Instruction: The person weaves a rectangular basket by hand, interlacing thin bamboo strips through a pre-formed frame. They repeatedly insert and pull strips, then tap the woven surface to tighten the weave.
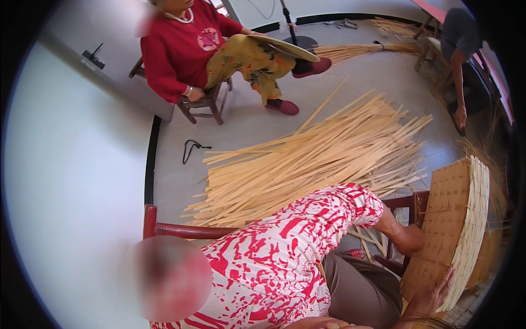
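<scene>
Neither of my own hands can be made out in the head view. Just in front of me a seated person in a red-and-white patterned shirt works on a woven bamboo basket with a pale, flat-strip rim side. One of that person's hands is closed against the basket's near face. Another hand lies along its lower part with fingers stretched out; it seems to be the same person's, though its arm is partly cut off by the lower edge. A large pile of split bamboo strips lies on the floor beyond.
A second person in a red top sits on a wooden stool with a round flat woven tray on the lap. A third person's arm reaches down at far right. A tied strip bundle and a black cord lie on the floor.
</scene>
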Motion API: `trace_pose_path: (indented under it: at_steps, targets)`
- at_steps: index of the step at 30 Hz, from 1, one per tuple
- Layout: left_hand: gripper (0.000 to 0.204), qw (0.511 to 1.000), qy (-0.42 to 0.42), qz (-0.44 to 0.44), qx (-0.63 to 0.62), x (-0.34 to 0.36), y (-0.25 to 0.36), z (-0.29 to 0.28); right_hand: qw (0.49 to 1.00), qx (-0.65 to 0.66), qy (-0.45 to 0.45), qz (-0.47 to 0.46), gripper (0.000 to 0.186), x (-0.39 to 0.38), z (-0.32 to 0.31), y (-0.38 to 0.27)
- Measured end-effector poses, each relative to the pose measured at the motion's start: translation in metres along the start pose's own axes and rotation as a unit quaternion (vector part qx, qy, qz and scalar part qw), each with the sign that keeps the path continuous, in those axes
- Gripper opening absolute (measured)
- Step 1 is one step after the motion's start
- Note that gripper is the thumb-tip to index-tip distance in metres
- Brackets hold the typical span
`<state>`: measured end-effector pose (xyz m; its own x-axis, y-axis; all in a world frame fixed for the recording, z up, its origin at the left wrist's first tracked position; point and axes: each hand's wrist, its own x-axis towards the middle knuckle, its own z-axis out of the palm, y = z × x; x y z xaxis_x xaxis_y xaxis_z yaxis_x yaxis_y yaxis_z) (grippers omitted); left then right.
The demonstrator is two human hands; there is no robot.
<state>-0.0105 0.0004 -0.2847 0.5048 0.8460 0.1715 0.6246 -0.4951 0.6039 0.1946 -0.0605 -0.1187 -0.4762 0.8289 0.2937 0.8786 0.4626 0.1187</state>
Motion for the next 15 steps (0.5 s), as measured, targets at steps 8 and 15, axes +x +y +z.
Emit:
trace_pose_path:
  at_steps: [8, 15]
  targets:
    - [0.015, 0.992, 0.098, 0.025, -0.072, 0.025, 0.006, 0.023, 0.998, -0.039, -0.031, 0.040, 0.061, -0.003, 0.001, 0.007]
    - [0.011, 0.991, 0.117, 0.045, -0.037, 0.013, -0.020, 0.032, 0.997, -0.034, -0.044, 0.062, 0.066, 0.010, -0.027, -0.035]
